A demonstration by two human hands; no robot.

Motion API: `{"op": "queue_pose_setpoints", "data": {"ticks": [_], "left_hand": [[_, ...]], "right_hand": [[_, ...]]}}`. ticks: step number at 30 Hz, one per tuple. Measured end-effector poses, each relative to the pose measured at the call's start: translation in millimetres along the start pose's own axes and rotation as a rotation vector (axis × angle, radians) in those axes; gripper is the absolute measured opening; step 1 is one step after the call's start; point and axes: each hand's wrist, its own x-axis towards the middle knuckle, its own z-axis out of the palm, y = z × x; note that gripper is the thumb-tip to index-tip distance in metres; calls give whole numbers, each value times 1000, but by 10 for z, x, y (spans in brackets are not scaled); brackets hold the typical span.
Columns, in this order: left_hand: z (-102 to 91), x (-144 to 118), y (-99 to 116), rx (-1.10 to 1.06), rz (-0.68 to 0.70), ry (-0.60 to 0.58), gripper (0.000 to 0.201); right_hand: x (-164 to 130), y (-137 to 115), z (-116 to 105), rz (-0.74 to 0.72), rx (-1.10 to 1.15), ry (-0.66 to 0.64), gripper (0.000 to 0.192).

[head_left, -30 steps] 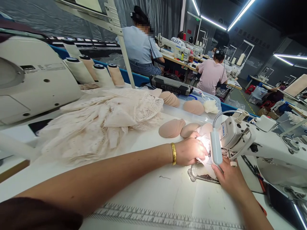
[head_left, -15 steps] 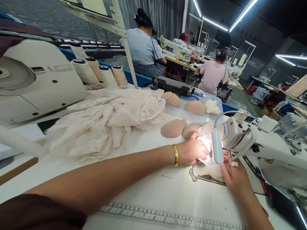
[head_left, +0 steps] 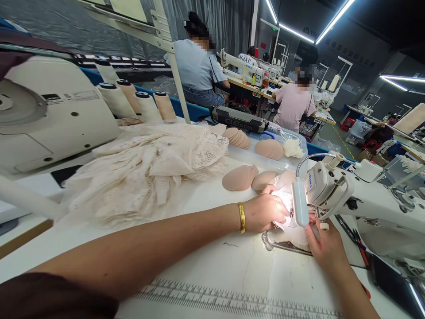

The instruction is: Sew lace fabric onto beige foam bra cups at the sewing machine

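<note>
L hand (head_left: 265, 212) fingers curled, pinching the lace piece (head_left: 284, 208) flat just beside the needle, under the lamp (head_left: 299, 204). R hand (head_left: 327, 250) fingertips press its near edge on the machine bed; glare hides the grip, prob. light. Keep fabric taut, fingers clear of needle, feed evenly. Foam cups (head_left: 239, 177) lie behind, lace pile (head_left: 146, 168) further left.

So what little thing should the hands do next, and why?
Probably ease the lace piece a little further under the sewing machine head. The left hand presses it from one side, the right hand steadies the near edge, and the lamp lights that spot.
</note>
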Motion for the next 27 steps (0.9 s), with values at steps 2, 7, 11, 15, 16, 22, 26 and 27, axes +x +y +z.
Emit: {"op": "queue_pose_setpoints", "data": {"ticks": [2,7,11,15,16,22,26,27], "left_hand": [[1,-9,2,1,-7,-6,35],[2,-17,3,5,-15,-19,40],[21,-17,-3,43,-13,-23,29],[52,-40,4,89,23,12,14],[54,-48,14,104,28,25,11],[13,-64,156,200,56,62,6],[-16,-54,279,265,74,51,17],[-17,-55,303,275,80,49,16]], "right_hand": [[-5,6,-3,-21,-7,13,13],[-24,14,-19,-29,-24,5,12],[-38,19,-22,-6,-20,-10,14],[-49,22,-9,-6,-1,-29,16],[-53,23,-4,-10,3,-39,17],[-60,-25,-32,-88,11,-155,20],[-21,-120,-97,-150,100,-315,22],[-12,-140,-107,-161,108,-348,22]]}}
